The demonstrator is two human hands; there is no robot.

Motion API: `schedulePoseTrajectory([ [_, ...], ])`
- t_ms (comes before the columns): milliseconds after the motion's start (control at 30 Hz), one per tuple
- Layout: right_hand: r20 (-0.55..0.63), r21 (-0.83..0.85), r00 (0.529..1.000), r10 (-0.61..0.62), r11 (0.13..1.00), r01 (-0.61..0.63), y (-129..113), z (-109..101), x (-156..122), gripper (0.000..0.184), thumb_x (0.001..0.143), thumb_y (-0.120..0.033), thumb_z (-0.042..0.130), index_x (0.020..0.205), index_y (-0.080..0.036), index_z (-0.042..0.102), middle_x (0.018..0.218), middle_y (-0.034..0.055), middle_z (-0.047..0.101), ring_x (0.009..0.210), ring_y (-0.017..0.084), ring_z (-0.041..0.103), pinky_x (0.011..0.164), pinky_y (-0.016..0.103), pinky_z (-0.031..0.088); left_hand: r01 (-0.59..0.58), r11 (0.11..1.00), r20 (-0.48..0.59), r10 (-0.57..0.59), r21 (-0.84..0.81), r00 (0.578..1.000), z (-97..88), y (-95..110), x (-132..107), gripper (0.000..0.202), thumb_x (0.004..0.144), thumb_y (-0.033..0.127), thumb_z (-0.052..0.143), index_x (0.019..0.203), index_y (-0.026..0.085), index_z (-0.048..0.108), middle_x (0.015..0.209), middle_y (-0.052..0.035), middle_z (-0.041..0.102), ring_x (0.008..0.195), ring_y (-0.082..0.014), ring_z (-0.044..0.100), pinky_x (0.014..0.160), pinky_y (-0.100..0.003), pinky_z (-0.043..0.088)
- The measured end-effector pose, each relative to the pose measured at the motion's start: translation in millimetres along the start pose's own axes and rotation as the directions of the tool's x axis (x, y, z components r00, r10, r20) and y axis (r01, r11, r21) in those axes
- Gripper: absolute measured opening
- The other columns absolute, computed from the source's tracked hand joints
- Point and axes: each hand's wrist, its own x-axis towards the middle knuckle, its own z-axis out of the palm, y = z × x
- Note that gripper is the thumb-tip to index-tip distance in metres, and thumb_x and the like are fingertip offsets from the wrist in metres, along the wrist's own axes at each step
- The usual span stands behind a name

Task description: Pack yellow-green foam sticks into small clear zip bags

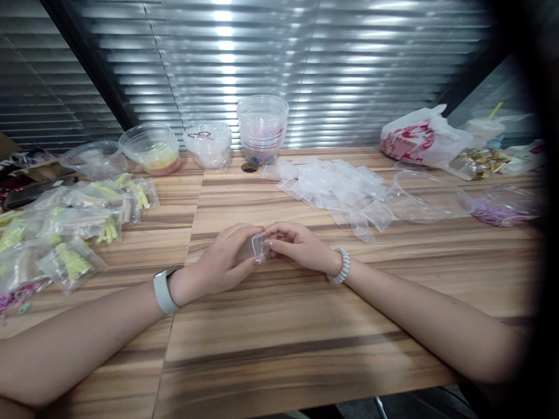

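Left hand (218, 262) and right hand (301, 247) are both nearly closed, fingers pinching a small clear plastic bag (258, 247) between them. Can't tell if the bag touches the wooden table (279, 343). From that bag: white smartwatch (165, 290) on the left wrist, off to the left; beaded bracelet (342, 265) on the right wrist, off to the right. Loose clear bags (332, 189) lie ahead and right, stacked plastic bowls (262, 129) straight ahead, bags of yellow pieces (74, 218) well left.
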Motion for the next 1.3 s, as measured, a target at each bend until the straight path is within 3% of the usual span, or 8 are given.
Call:
schedulePoseTrajectory([
  [567, 0.000, 0.001, 1.000, -0.010, 1.000, 0.010, 3, -1, 2, 0.025, 0.084, -0.029, 0.063, 0.102, -0.011, 0.062, 0.081, 0.0035, 0.062, 0.071, 0.008, 0.059, 0.067, 0.020, 0.051, -0.010, 1.000, -0.017, 0.010, -0.002, 1.000, 0.8, 0, 0, 0.043, 0.089, 0.028, 0.055, 0.130, 0.018, 0.044, 0.129, -0.0078, 0.052, 0.119, -0.0192, 0.048, 0.103, -0.035, 0.038],
  [1300, 0.010, -0.124, 0.998, -0.057, 0.991, 0.058, 11, -4, 0, 0.032, 0.087, -0.038, 0.061, 0.107, -0.014, 0.062, 0.086, 0.0056, 0.063, 0.073, 0.011, 0.058, 0.068, 0.024, 0.049, 0.013, 1.000, 0.009, -0.013, 0.002, 1.000, -2.0, 4, 2, 0.041, 0.090, 0.029, 0.054, 0.128, 0.019, 0.045, 0.126, -0.0074, 0.054, 0.115, -0.0194, 0.051, 0.100, -0.036, 0.040],
])
